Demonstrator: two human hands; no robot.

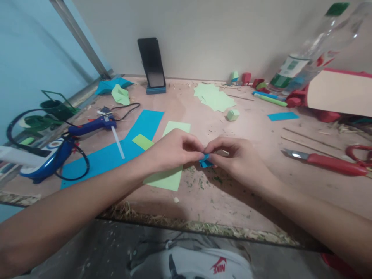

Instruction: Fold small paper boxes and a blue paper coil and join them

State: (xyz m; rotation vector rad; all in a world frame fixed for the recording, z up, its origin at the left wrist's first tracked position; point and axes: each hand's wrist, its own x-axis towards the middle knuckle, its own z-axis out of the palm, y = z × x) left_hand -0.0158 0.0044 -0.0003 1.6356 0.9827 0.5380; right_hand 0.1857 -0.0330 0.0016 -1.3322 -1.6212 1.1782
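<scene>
A small folded piece of blue paper (pixel 205 162) is pinched between the fingertips of both hands, above the middle of the table. My left hand (pixel 181 149) closes on its left side and my right hand (pixel 232 153) on its right. The fingers hide part of its shape. Below my left hand lies a light green paper strip (pixel 165 181), partly covered by the hand. To the left, blue paper (pixel 99 162) is spread out, bearing a small yellow-green paper piece (pixel 142 142). A small light green folded paper shape (pixel 233 115) sits beyond my right hand.
A blue glue gun (pixel 93 124) with a glue stick lies left. A phone (pixel 151 64) stands at the back. On the right are a red utility knife (pixel 334 163), scissors (pixel 359 153), thin sticks and plastic bottles (pixel 305 58). Green paper sheets (pixel 213 97) lie at the back.
</scene>
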